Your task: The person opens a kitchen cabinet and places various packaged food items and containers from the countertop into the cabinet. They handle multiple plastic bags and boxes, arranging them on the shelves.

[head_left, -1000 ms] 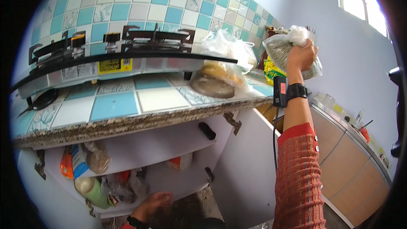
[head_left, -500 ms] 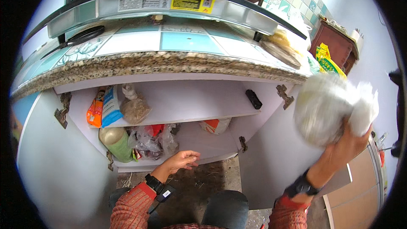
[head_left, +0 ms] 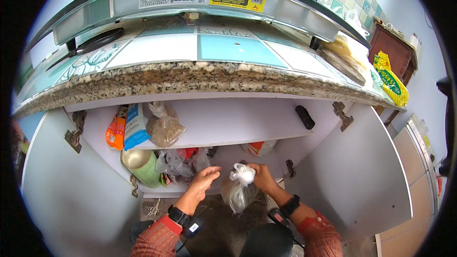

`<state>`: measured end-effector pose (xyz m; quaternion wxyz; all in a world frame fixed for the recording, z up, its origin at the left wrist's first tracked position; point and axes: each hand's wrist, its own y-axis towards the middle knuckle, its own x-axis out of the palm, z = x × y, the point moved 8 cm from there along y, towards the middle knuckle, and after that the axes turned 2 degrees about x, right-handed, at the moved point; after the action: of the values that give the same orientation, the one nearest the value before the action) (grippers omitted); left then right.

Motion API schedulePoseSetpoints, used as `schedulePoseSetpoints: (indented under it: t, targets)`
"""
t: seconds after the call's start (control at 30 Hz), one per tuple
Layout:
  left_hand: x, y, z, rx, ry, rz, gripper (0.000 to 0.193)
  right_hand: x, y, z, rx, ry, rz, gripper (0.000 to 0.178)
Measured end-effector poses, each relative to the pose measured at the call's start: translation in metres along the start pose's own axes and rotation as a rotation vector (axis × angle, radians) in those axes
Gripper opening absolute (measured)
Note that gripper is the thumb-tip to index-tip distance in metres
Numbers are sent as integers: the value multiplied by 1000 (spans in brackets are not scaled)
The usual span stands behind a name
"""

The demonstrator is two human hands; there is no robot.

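My right hand (head_left: 264, 177) grips the bunched white neck of a clear plastic bag (head_left: 239, 196), which hangs in front of the cabinet's lower opening. What the bag holds is hard to make out. Just left of it, my left hand (head_left: 202, 183) is open and empty, its fingers stretched toward the bag without touching it. On the cabinet shelf (head_left: 228, 132) are an orange packet (head_left: 115, 132), a blue and white packet (head_left: 135, 126) and a tied clear bag of brownish contents (head_left: 165, 127).
The lower compartment holds a green cylindrical container (head_left: 144, 167), crumpled plastic bags (head_left: 177, 163) and a white and red bag (head_left: 259, 148). A black object (head_left: 304, 117) lies on the shelf's right. Both doors (head_left: 85, 181) stand wide open below a granite counter edge (head_left: 209, 76) with a gas stove (head_left: 119, 7) above.
My right hand has brought the plastic bag from the upper right, by the counter's end, down to the middle beside my left hand. The view has shifted slightly.
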<state>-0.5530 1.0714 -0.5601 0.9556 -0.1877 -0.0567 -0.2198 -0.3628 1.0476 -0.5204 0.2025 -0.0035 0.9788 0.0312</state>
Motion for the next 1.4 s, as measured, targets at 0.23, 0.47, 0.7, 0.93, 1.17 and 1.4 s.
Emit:
schedulePoseSetpoints:
  t: [0.23,0.47,0.7,0.93,1.17,1.4]
  targets:
    - [-3,-12,5,28,0,-56,36,3,145,94,-102,-230,65,27]
    - [10,-12,-4,-5,19,-184,39,3,175,143,-31,-417,-17,36]
    - [6,-9,-13,-86,35,-124,35,15,147,155,20,-605,-205,47]
    - [5,8,-23,-119,-28,-131,35,15,54,32,-95,-772,-668,52]
    - [23,24,-36,-92,-170,-235,34,-99,-72,-215,-477,-573,-410,39]
    - [44,30,-42,-96,-152,-326,34,-275,-120,-332,-562,-344,630,17]
